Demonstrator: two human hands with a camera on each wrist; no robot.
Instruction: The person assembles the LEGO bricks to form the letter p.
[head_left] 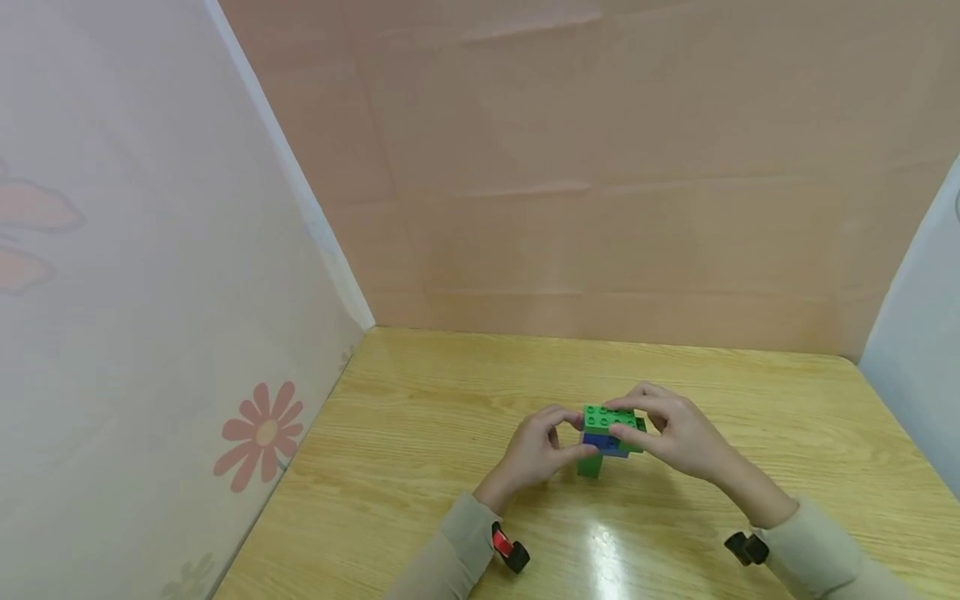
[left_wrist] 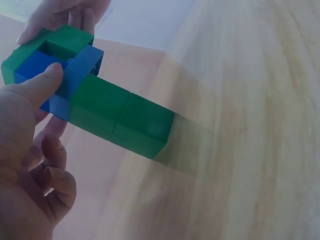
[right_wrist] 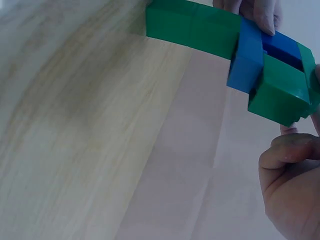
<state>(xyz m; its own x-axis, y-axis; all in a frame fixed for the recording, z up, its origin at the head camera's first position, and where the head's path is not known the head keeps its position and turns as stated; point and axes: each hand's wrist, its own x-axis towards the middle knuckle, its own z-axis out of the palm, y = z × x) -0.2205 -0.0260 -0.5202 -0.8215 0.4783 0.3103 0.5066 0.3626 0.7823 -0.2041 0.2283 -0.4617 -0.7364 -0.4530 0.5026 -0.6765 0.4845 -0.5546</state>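
Observation:
A small assembly of studded toy bricks stands on the table, between the two hands. Its foot is a column of two green bricks (left_wrist: 145, 125), upright in the head view. Blue bricks (right_wrist: 246, 57) sit across the column's top. Above them lies a long green brick (head_left: 597, 429) with its studs facing up, and another green brick (right_wrist: 280, 90) is tucked beneath its right part. My left hand (head_left: 534, 447) pinches the blue layer from the left, thumb on its near side. With thumb and fingers, my right hand (head_left: 684, 437) grips the long green brick at its right part.
The wood-grain table (head_left: 420, 467) is bounded by a brown paper-covered panel (head_left: 600, 208) at the back. Pale panels stand at both sides; the left panel (head_left: 187, 250) carries flower prints. Both sleeved wrists wear dark straps.

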